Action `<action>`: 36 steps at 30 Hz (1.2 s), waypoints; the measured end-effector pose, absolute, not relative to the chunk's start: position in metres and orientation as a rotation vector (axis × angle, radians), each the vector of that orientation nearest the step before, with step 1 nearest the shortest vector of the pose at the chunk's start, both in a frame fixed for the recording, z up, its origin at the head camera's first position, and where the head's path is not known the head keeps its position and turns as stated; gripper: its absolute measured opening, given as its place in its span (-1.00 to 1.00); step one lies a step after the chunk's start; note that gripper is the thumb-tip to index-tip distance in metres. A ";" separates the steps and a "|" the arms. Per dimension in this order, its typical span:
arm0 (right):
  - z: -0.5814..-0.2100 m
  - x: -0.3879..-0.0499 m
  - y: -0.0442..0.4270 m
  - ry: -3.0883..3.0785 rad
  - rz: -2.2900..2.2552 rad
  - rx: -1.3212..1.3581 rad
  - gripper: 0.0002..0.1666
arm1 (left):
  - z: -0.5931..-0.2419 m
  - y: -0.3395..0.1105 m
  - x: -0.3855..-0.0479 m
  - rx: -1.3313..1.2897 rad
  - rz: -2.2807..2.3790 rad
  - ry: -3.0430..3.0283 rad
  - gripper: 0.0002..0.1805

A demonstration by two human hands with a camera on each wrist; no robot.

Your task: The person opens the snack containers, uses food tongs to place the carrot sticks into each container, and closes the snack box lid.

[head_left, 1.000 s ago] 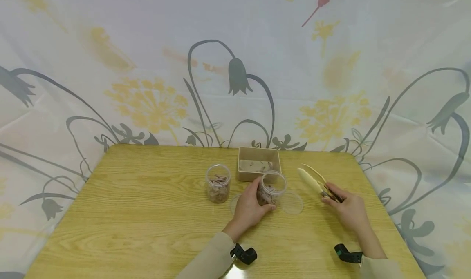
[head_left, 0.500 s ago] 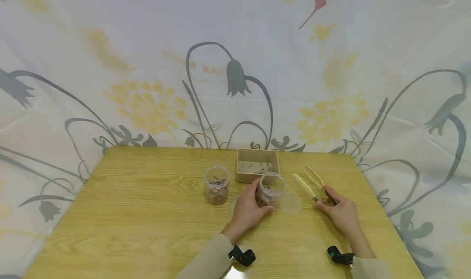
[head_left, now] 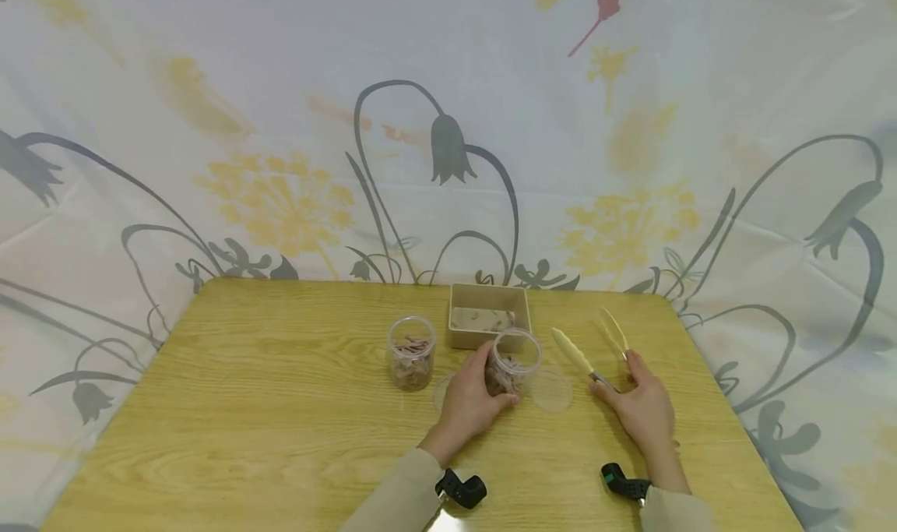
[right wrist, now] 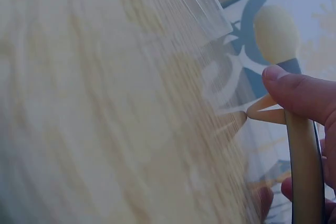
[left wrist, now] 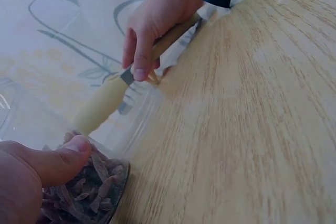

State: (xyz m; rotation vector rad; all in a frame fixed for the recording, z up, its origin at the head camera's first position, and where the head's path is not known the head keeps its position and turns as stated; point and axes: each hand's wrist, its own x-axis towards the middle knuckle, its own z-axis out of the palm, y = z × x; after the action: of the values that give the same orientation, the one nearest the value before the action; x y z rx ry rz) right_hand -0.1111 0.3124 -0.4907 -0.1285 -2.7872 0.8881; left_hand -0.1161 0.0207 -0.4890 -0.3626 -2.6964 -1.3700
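My left hand [head_left: 468,401] grips a clear plastic jar [head_left: 517,367] by its side, the thumb in front. Brownish dried strips [left wrist: 97,187] lie in the lower part of this jar, which has no lid on. To the right, my right hand [head_left: 645,409] holds food tongs [head_left: 573,351] with cream tips, their two arms spread wide apart. Nothing is between the tong tips, which point away toward the back of the table. In the right wrist view the thumb presses one arm of the tongs [right wrist: 305,166].
Left of the held jar stands a second open jar [head_left: 411,367] with similar strips. Behind them is a beige rectangular box [head_left: 468,339] with a few strips inside. A clear round lid [head_left: 552,392] lies right of the held jar, another [head_left: 440,393] partly behind my left hand.
My right hand has moved a little left with the tongs, and the tong arms have spread farther apart. My left hand keeps its hold on the jar in the same place.
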 end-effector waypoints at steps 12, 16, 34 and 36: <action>-0.483 -0.108 0.310 -2.875 0.755 -0.100 0.22 | -0.486 0.021 -0.117 -0.369 -1.417 -2.753 0.01; -0.481 -0.109 0.311 -2.867 0.806 -0.061 0.19 | -0.486 0.021 -0.118 -0.351 -1.511 -2.715 0.04; -0.476 -0.110 0.326 -2.774 0.897 -0.202 -0.29 | -0.482 0.034 -0.126 -0.359 -2.015 -2.325 0.07; -0.474 -0.109 0.326 -2.696 0.874 -0.248 -0.41 | -0.482 0.035 -0.126 -0.371 -2.017 -2.314 0.06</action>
State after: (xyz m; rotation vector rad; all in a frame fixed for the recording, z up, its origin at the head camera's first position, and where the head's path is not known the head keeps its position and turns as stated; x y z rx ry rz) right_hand -0.1094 0.3259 -0.4737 -0.2479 -2.6959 0.8742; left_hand -0.1263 0.0346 -0.4825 -0.3707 -2.3135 -2.0173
